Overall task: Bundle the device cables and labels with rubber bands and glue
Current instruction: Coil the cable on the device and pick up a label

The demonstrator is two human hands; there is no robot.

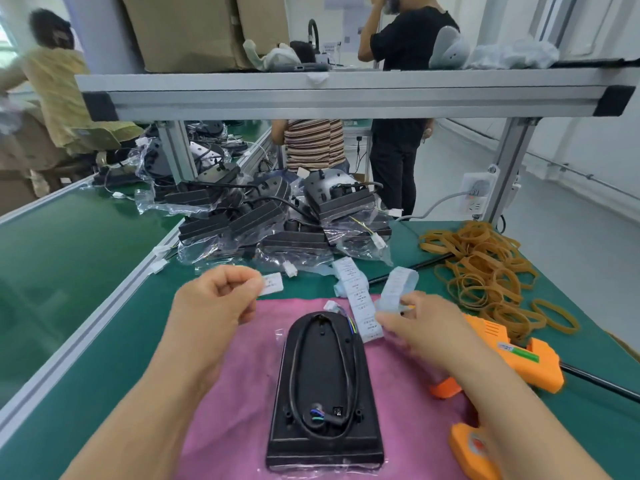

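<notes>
The pink cloth (pixel 225 393) on the green surface (pixel 104 341) carries the black device (pixel 322 382), its long axis running away from the person and its cable (pixel 292 372) looped on its back. Rubber bands (pixel 485 268) and an orange glue gun (pixel 519 358) lie right of the device. Beyond its far right corner the right hand (pixel 426 327) grips the label strip (pixel 360 299). Beyond its far left the left hand (pixel 214 303) pinches a single label (pixel 272 284), so the device lies toward the person from that hand.

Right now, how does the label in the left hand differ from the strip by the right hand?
The single label is one short piece, pinched in the air by the left hand. The label strip is long, carries many labels, and runs from the table into the right hand. Both are white with print.
</notes>
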